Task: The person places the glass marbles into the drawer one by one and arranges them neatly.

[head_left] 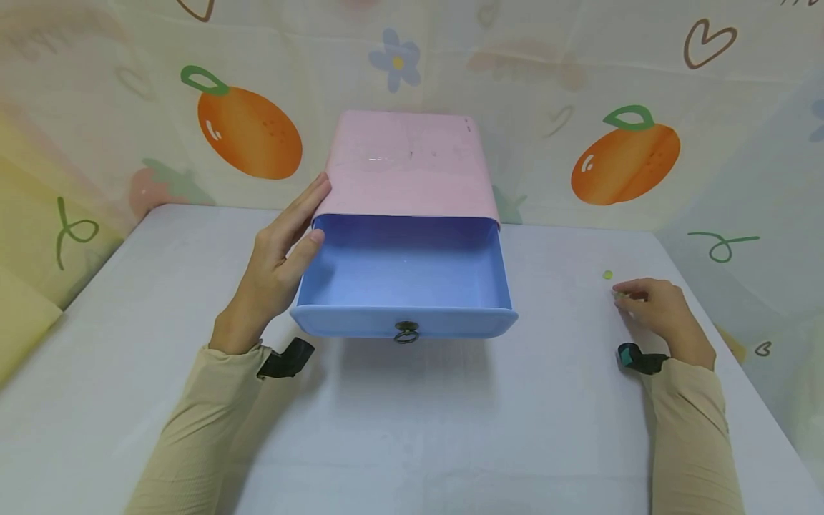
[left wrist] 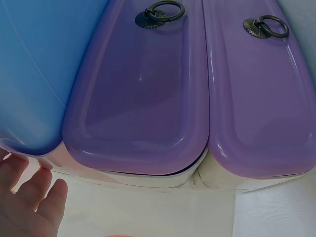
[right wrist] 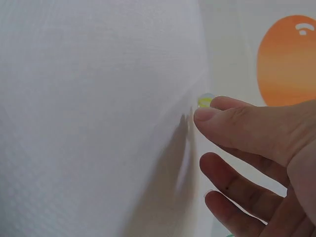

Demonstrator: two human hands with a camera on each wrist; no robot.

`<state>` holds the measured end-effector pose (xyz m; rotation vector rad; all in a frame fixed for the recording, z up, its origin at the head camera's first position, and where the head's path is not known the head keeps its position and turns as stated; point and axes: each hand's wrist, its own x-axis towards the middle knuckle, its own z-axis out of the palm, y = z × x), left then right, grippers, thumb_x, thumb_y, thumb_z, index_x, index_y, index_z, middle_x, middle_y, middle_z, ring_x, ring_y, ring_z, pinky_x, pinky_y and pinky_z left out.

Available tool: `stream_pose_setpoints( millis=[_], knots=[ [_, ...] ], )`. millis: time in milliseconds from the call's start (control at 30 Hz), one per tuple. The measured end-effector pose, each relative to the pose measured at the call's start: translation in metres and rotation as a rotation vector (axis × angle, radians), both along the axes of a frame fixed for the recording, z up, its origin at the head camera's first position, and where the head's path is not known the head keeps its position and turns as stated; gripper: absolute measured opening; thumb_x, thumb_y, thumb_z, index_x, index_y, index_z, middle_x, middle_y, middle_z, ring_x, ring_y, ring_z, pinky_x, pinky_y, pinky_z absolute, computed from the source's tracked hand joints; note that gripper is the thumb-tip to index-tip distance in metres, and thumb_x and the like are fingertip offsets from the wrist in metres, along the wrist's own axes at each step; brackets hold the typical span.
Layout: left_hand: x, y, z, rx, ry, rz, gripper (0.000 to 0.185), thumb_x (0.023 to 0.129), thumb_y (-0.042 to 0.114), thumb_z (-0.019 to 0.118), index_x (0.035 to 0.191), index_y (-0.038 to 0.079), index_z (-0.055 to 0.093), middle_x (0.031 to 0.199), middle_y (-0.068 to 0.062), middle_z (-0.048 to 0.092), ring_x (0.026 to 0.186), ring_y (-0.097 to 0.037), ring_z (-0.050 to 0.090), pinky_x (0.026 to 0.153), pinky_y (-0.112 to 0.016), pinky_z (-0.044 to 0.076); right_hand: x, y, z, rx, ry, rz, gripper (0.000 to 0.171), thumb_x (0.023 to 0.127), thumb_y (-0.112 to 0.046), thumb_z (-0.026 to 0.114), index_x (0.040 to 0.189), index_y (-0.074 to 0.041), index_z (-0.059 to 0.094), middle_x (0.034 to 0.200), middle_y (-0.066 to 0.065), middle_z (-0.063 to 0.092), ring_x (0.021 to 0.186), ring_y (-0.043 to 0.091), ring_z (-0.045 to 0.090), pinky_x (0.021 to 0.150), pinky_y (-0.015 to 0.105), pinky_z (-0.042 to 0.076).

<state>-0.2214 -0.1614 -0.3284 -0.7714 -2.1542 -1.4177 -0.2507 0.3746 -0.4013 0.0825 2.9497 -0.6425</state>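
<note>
A pink drawer cabinet (head_left: 412, 164) stands at the back of the table with its blue top drawer (head_left: 402, 322) pulled out; nothing lies inside. My left hand (head_left: 273, 265) rests against the cabinet's left side, fingers straight and thumb by the drawer's edge. In the left wrist view, two purple drawer fronts (left wrist: 143, 94) with ring handles sit pushed in beside the blue drawer. Far to the right, my right hand (head_left: 656, 307) pinches a small clear marble (right wrist: 204, 100) with a yellow-green swirl between thumb and index finger. Just beyond it on the table lies a small yellow-green round piece (head_left: 608, 275).
A white cloth covers the table (head_left: 412, 443). Behind it hangs a printed backdrop (head_left: 528, 86) with oranges, hearts and flowers. The drawer's dark metal ring handle (head_left: 406, 332) faces the front. Dark camera straps circle both wrists.
</note>
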Motion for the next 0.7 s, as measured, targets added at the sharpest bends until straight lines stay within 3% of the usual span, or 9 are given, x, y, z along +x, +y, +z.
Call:
stream_pose_setpoints(
  millis=[300, 700],
  knots=[
    [0.000, 0.001, 0.000, 0.007, 0.008, -0.003, 0.053, 0.097, 0.003, 0.045, 0.150, 0.009, 0.043, 0.159, -0.003, 0.039, 0.148, -0.017, 0.037, 0.120, -0.025, 0.033, 0.001, -0.005, 0.009, -0.026, -0.012, 0.024, 0.039, 0.098, -0.019, 0.056, 0.128, 0.007, 0.059, 0.126, 0.036, 0.053, 0.115, 0.051, 0.045, 0.097, 0.067, 0.043],
    [-0.001, 0.000, -0.001, 0.013, 0.015, -0.008, 0.053, 0.097, 0.002, 0.045, 0.150, 0.008, 0.044, 0.159, -0.003, 0.039, 0.148, -0.017, 0.037, 0.120, -0.025, 0.032, 0.002, -0.009, 0.014, -0.014, 0.066, 0.073, 0.037, 0.097, -0.017, 0.060, 0.122, 0.009, 0.063, 0.120, 0.037, 0.058, 0.110, 0.050, 0.050, 0.092, 0.065, 0.046]
  ],
)
